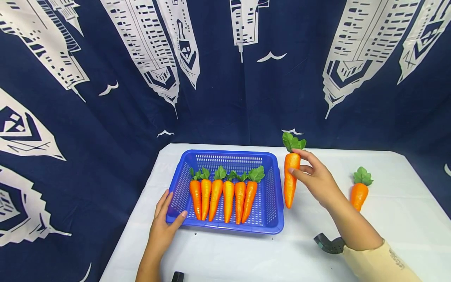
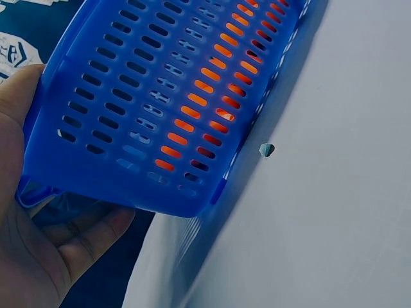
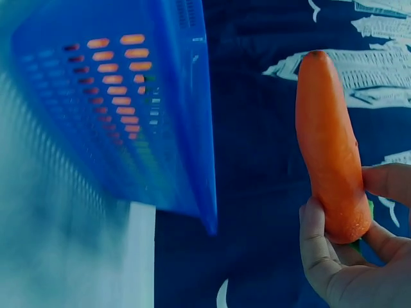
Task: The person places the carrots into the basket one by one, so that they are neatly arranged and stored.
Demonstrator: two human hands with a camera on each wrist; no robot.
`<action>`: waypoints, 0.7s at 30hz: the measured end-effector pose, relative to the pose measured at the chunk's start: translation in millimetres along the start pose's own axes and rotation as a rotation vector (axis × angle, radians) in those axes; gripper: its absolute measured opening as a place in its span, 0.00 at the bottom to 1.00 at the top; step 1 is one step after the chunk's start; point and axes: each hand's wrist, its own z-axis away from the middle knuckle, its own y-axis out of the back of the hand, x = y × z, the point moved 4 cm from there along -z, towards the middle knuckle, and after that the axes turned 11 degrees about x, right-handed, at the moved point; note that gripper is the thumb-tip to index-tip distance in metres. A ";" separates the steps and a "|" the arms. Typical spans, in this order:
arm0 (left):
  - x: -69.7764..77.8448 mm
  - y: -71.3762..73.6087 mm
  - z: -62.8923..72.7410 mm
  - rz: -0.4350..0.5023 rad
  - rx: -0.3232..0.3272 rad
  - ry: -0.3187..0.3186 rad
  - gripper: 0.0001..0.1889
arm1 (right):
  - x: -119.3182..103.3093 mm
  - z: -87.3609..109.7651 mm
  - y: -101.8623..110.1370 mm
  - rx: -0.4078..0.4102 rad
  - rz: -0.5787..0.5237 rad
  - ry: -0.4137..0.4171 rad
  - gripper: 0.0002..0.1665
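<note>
My right hand (image 1: 317,178) pinches an orange carrot (image 1: 289,188) between thumb and fingers near its leafy top. It hangs upright just right of the blue basket (image 1: 229,230), with its tip pointing down and its green leaves above the fingers. In the right wrist view the same carrot (image 3: 331,135) stands apart from the basket wall (image 3: 183,128). My left hand (image 1: 163,223) holds the basket's near left corner, thumb at the front rim and fingers along the left side. Inside the basket, several carrots (image 1: 228,199) lie side by side, leaves toward the back.
Another carrot (image 1: 359,194) lies on the white table (image 1: 246,258) at the right, its tip hidden behind my right forearm. A dark device (image 1: 329,243) sits by the right wrist. A navy curtain (image 1: 218,117) printed with white buildings hangs behind the table.
</note>
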 end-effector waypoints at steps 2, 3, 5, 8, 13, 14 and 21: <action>0.4 0.0 0.0 -0.003 -0.001 0.001 0.42 | -4.5 -1.1 -5.8 -0.009 -0.015 0.008 0.38; 0.7 0.0 0.1 -0.005 -0.001 0.001 0.42 | -6.7 -1.8 -8.6 -0.013 -0.022 0.010 0.38; 0.9 0.0 0.1 -0.009 -0.002 0.000 0.42 | -10.1 -3.4 -14.5 -0.023 -0.043 0.015 0.37; 0.9 0.2 0.0 -0.010 0.000 0.000 0.42 | -13.8 -6.0 -24.6 -0.037 -0.074 0.020 0.36; 0.1 0.4 -0.1 -0.017 -0.001 0.003 0.42 | -19.1 -9.4 -44.8 -0.066 -0.135 0.042 0.35; 0.0 0.4 0.0 -0.019 -0.002 0.004 0.42 | -19.9 -10.2 -48.9 -0.073 -0.149 0.045 0.35; 1.1 0.1 0.0 -0.011 0.004 -0.011 0.42 | -29.2 -13.0 -74.5 -0.112 -0.209 0.056 0.34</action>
